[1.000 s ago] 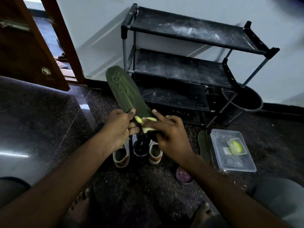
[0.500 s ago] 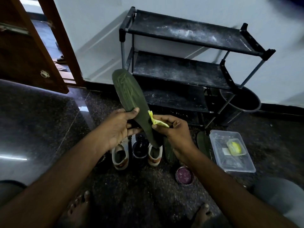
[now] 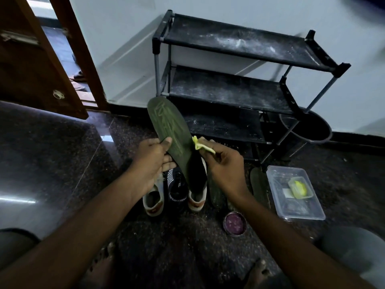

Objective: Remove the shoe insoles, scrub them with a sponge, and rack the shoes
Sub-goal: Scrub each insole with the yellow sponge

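My left hand [image 3: 153,163] grips a dark green insole [image 3: 169,130] at its middle, thumb on top, and holds it tilted up above the shoes. A thin yellow sponge [image 3: 201,145] is pinched in my right hand [image 3: 224,170], just off the insole's right edge. On the floor below stand two white shoes [image 3: 153,200] [image 3: 198,198] with a black shoe [image 3: 177,187] between them. Two more dark insoles [image 3: 258,184] [image 3: 215,195] lie on the floor to the right. The black three-shelf shoe rack [image 3: 239,42] stands against the wall behind.
A clear plastic tub [image 3: 300,209] with a yellow sponge piece inside sits at the right. A small round purple tin [image 3: 234,223] lies near my right forearm. A dark bucket [image 3: 308,130] stands beside the rack. A wooden door [image 3: 35,65] is open at left.
My right hand has drawn the sponge off the insole's lower part to its right edge. The insole has tilted a little more upright in my left hand.
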